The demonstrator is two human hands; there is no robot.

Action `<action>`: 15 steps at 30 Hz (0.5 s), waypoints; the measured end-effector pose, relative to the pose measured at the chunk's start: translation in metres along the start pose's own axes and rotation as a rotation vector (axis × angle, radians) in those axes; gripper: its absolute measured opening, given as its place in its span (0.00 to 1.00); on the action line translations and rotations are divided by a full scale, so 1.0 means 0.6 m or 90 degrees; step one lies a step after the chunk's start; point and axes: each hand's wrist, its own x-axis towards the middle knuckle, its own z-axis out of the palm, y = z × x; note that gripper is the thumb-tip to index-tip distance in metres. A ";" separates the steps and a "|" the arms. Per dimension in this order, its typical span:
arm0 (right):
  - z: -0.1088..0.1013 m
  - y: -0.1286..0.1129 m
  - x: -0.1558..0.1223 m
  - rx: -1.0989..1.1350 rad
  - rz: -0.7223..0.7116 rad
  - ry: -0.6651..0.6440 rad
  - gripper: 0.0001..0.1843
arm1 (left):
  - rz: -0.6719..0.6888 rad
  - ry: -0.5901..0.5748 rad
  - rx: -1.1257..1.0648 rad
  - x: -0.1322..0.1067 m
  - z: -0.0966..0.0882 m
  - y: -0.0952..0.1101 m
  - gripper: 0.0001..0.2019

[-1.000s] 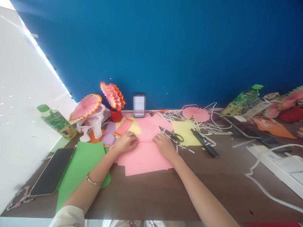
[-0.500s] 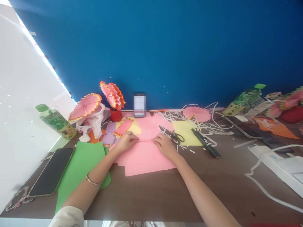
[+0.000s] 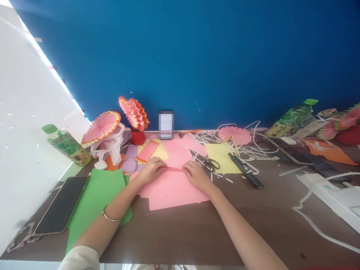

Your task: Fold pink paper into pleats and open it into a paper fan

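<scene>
Both of my hands rest on a pink paper sheet point(image 3: 171, 187) lying on the brown table point(image 3: 197, 232). My left hand point(image 3: 150, 169) pinches the left end of a narrow fold at the sheet's far edge. My right hand point(image 3: 197, 174) pinches the right end of the same fold, fingers curled. The fold stands as a thin raised strip between the two hands. A bangle circles my left wrist.
Green paper point(image 3: 95, 198) and a dark phone point(image 3: 62, 204) lie at left. Scissors point(image 3: 206, 162), yellow paper point(image 3: 222, 157) and a black marker point(image 3: 246, 170) lie right of my hands. Paper fans point(image 3: 133, 112), two bottles point(image 3: 67, 144), an upright phone point(image 3: 165, 124) and white cables point(image 3: 315, 221) surround them.
My hands have drawn slightly closer to the fold and lifted the paper's far edge into a thin raised strip. The rest has stayed put.
</scene>
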 end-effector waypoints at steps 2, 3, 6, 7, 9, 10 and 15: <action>-0.004 -0.004 -0.001 -0.026 -0.016 -0.007 0.08 | 0.034 -0.033 0.057 0.000 -0.004 0.002 0.09; -0.005 -0.006 -0.002 -0.032 -0.023 -0.007 0.08 | 0.046 -0.045 0.078 0.000 -0.006 0.002 0.09; -0.006 -0.006 -0.003 -0.014 -0.037 -0.012 0.09 | 0.063 -0.049 0.088 0.000 -0.006 -0.001 0.11; -0.005 -0.005 -0.003 0.000 -0.034 -0.015 0.09 | 0.066 -0.045 0.078 0.000 -0.006 -0.003 0.11; -0.002 -0.003 -0.001 0.030 -0.018 -0.017 0.09 | 0.065 -0.034 0.048 -0.001 -0.003 -0.008 0.11; 0.001 -0.001 0.000 0.047 -0.004 -0.013 0.09 | 0.065 -0.030 0.032 -0.001 -0.002 -0.011 0.12; 0.009 0.007 0.009 0.117 0.055 0.006 0.09 | 0.026 0.003 -0.041 0.001 0.003 -0.019 0.12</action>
